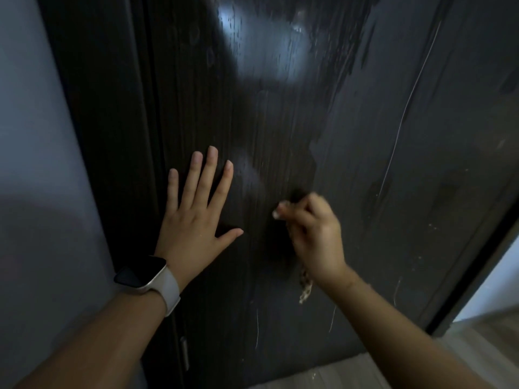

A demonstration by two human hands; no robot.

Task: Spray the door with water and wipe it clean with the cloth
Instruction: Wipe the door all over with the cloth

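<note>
The dark wooden door (323, 141) fills the view, its surface streaked and wet with a bright reflection near the top. My left hand (196, 209) lies flat against the door near its hinge side, fingers straight and spread, a watch on the wrist. To its right, my right hand (314, 234) is curled around a bunched cloth (305, 287), pressing it to the door. Only a patterned scrap of the cloth hangs out below the fist. No spray bottle is in view.
A grey wall (36, 164) stands to the left of the door frame. A hinge (184, 352) shows low on the frame. Light wooden floor (351, 372) lies below, and a bright opening (502, 282) shows past the door's right edge.
</note>
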